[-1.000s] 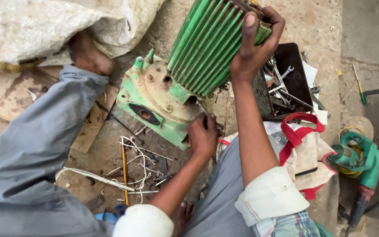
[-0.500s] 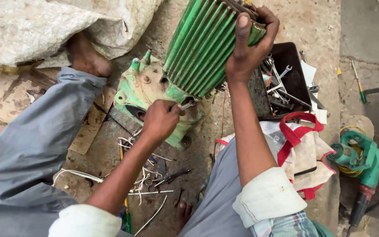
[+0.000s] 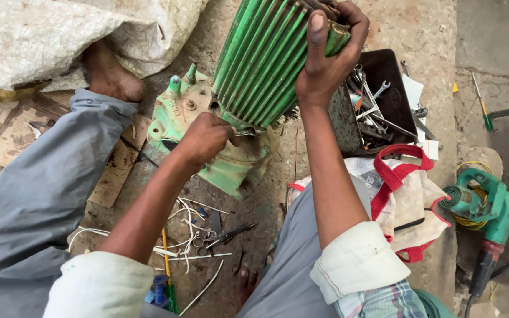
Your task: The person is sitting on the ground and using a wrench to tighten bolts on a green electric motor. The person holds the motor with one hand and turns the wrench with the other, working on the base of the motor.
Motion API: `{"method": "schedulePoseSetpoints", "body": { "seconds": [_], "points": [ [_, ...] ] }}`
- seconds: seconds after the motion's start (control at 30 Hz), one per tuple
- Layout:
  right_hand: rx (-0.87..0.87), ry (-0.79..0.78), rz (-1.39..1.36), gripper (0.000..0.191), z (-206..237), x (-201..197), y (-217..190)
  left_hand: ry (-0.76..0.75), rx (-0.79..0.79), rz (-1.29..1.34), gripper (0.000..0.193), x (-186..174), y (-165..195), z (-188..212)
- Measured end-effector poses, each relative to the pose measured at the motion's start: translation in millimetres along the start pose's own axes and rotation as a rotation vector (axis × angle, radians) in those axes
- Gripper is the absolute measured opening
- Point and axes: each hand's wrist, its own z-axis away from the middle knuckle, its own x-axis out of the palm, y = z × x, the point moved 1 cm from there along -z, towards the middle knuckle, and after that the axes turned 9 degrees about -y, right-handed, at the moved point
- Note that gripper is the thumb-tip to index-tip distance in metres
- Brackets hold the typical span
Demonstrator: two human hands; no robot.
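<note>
Dirt floor (image 3: 419, 23); right hand (image 3: 325, 56) gripping ribbed green metal motor casing (image 3: 266, 59), left hand (image 3: 207, 138) closed on thin metal tool (image 3: 245, 133) beneath casing.

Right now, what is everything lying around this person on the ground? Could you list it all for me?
finned motor housing: one, green, tilted, top centre
motor end cover: one, pale green, under the housing
tool tray: one, dark, holding spanners, right of the housing
cloth bag: one, off-white with red handles, right of the knee
power tool: one, green, far right
screwdriver: one, green handle, upper right
sack: one, whitish, top left
cardboard: one piece, brown, left
wire scraps: several, white, between the legs
pliers: one, dark, among the scraps
left hand: at the housing's base, closed on a small metal tool
right hand: gripping the housing's top
</note>
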Motion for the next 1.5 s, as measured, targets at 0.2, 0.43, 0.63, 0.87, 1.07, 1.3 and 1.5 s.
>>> {"method": "schedulePoseSetpoints", "body": {
  "seconds": [0.2, 0.43, 0.63, 0.87, 1.07, 1.3, 1.5],
  "points": [
    [-0.016, 0.030, -0.015, 0.066, -1, 1, 9, 0.468, 0.226, -0.009, 0.025, 101, 6, 40],
    [0.009, 0.027, -0.036, 0.067, -2, 1, 8, 0.366, 0.072, 0.277, 0.035, 179, -29, -8],
    [0.026, 0.019, -0.050, 0.067, -3, 2, 6, 0.199, 0.061, -0.088, 0.026, 150, -49, 55],
    [-0.013, 0.018, -0.051, 0.066, -2, 2, 9, 0.381, 0.151, -0.272, 0.027, 47, -26, 38],
    [-0.016, 0.003, 0.032, 0.064, -1, 0, 6, 0.235, -0.002, -0.221, 0.031, 31, 5, 42],
    [-0.020, -0.003, -0.028, 0.065, -2, 2, 1, 0.210, 0.062, -0.086, 0.028, 60, 4, 50],
    [0.007, -0.013, -0.051, 0.068, -1, 0, 0, 0.273, -0.022, -0.096, 0.029, 62, 7, 55]
  ]
}}
